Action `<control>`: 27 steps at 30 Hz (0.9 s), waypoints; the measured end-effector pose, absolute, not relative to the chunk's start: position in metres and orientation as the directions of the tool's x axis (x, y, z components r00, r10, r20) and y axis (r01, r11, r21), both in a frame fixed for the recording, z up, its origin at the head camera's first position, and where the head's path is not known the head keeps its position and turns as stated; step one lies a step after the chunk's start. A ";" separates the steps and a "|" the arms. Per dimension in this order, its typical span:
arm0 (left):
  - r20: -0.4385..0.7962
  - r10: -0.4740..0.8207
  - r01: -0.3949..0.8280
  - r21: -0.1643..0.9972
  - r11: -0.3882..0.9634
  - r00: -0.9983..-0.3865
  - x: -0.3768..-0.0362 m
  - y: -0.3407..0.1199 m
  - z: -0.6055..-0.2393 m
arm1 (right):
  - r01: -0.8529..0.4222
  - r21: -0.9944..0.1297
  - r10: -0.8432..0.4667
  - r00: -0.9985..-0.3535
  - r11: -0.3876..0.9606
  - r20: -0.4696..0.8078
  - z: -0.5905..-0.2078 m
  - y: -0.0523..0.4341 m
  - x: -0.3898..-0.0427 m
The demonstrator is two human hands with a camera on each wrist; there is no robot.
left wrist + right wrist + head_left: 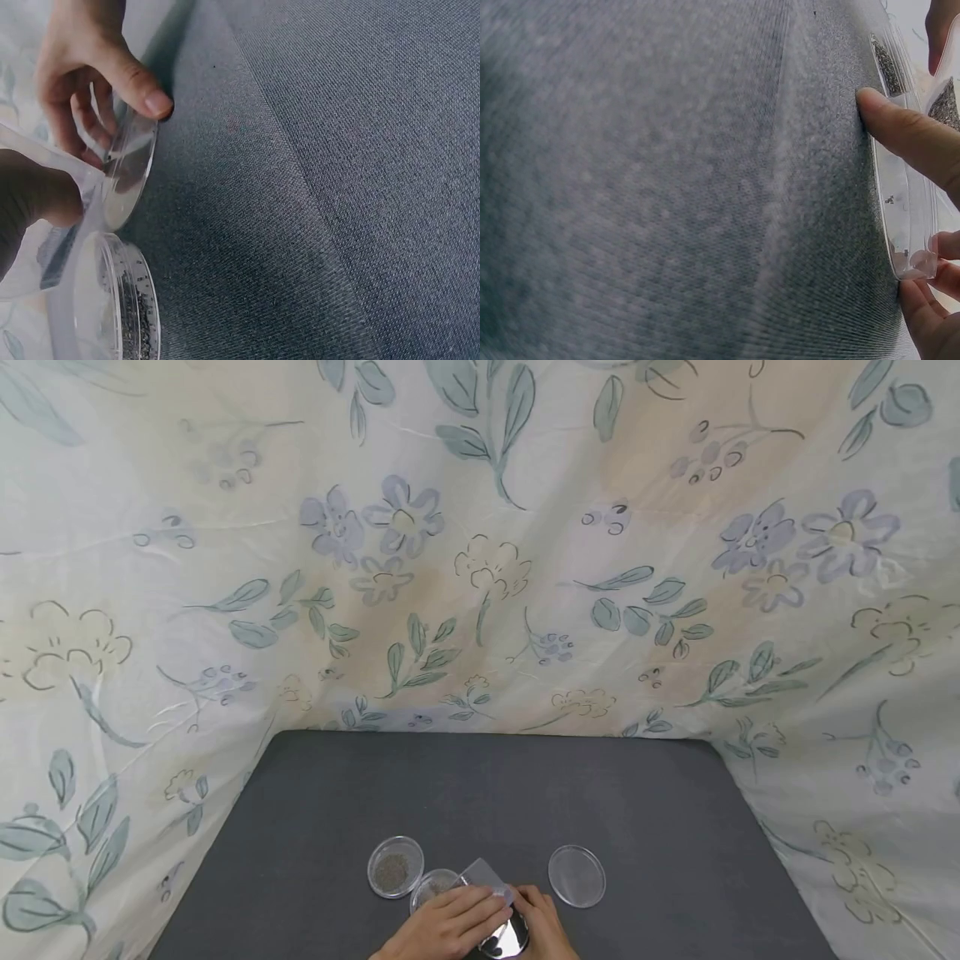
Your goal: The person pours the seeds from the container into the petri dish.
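My left hand (450, 922) pinches a clear plastic bag (480, 877); its thumb (45, 199) lies on the bag's side in the left wrist view. Dark granules show inside the bag (946, 105) in the right wrist view. The bag leans over a round clear dish (506, 941), which my right hand (542, 927) grips by the rim, thumb on one side and fingers on the other. A few dark specks lie in this dish (904, 199). Close to the left hand stands another dish (422, 893) with granules, partly hidden by that hand.
Farther left, a clear dish (395, 867) holds grey-brown granules. To the right of my right hand lies a round clear lid or dish (577, 877). Everything rests on a dark grey table (487, 793), with a floral curtain (480, 568) behind and at the sides.
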State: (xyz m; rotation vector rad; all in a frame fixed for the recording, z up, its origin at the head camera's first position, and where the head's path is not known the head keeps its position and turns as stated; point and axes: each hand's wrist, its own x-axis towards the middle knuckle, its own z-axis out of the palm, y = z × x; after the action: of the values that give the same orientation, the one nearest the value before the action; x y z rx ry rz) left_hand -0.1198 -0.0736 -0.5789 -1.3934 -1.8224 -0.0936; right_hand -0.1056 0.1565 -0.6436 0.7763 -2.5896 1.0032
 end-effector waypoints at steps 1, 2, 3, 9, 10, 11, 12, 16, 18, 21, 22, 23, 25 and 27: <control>0.633 0.773 0.832 -0.404 0.381 -0.047 -0.120 -0.074 -0.579 | -0.561 -0.546 -0.387 -0.827 0.622 0.408 -0.642 0.156 -0.105; 0.631 0.774 0.833 -0.403 0.379 -0.047 -0.120 -0.074 -0.579 | -0.551 -0.544 -0.383 -0.833 0.633 0.399 -0.638 0.155 -0.105; 0.630 0.776 0.830 -0.407 0.380 -0.046 -0.121 -0.075 -0.578 | -0.540 -0.545 -0.379 -0.840 0.641 0.387 -0.634 0.154 -0.103; 0.611 0.790 0.818 -0.428 0.385 -0.052 -0.122 -0.077 -0.576 | -0.514 -0.543 -0.382 -0.858 0.664 0.344 -0.623 0.150 -0.102; 0.607 0.793 0.816 -0.431 0.385 -0.054 -0.122 -0.077 -0.576 | -0.508 -0.548 -0.379 -0.861 0.665 0.338 -0.622 0.149 -0.102; 0.603 0.796 0.816 -0.430 0.385 -0.058 -0.122 -0.077 -0.575 | -0.500 -0.554 -0.377 -0.866 0.665 0.329 -0.621 0.149 -0.102; 0.599 0.799 0.814 -0.434 0.385 -0.059 -0.122 -0.077 -0.575 | -0.491 -0.563 -0.375 -0.871 0.665 0.317 -0.621 0.149 -0.102; 0.588 0.807 0.811 -0.450 0.375 -0.047 -0.123 -0.078 -0.574 | -0.448 -0.604 -0.375 -0.892 0.659 0.252 -0.619 0.150 -0.101; 0.584 0.811 0.808 -0.461 0.367 -0.036 -0.123 -0.078 -0.574 | -0.429 -0.621 -0.375 -0.899 0.656 0.226 -0.618 0.150 -0.100; 0.577 0.817 0.805 -0.474 0.357 -0.023 -0.124 -0.078 -0.574 | -0.433 -0.618 -0.373 -0.898 0.656 0.232 -0.619 0.149 -0.100; 0.574 0.819 0.804 -0.477 0.354 -0.020 -0.124 -0.078 -0.575 | -0.430 -0.619 -0.372 -0.899 0.657 0.229 -0.619 0.149 -0.099; 0.571 0.821 0.806 -0.476 0.351 -0.021 -0.123 -0.078 -0.575 | -0.426 -0.621 -0.371 -0.901 0.658 0.226 -0.619 0.149 -0.099; 0.566 0.824 0.811 -0.472 0.345 -0.020 -0.123 -0.079 -0.575 | -0.419 -0.627 -0.369 -0.904 0.657 0.217 -0.619 0.149 -0.098; 0.563 0.826 0.817 -0.468 0.335 -0.016 -0.122 -0.079 -0.575 | -0.411 -0.635 -0.368 -0.906 0.654 0.208 -0.619 0.149 -0.098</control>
State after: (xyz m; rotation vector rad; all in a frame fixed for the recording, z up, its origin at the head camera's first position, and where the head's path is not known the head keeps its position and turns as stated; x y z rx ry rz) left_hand -0.1221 -0.0790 -0.5748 -1.4588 -1.8039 0.0143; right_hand -0.0975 0.1487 -0.6194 0.6599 -2.8016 1.0990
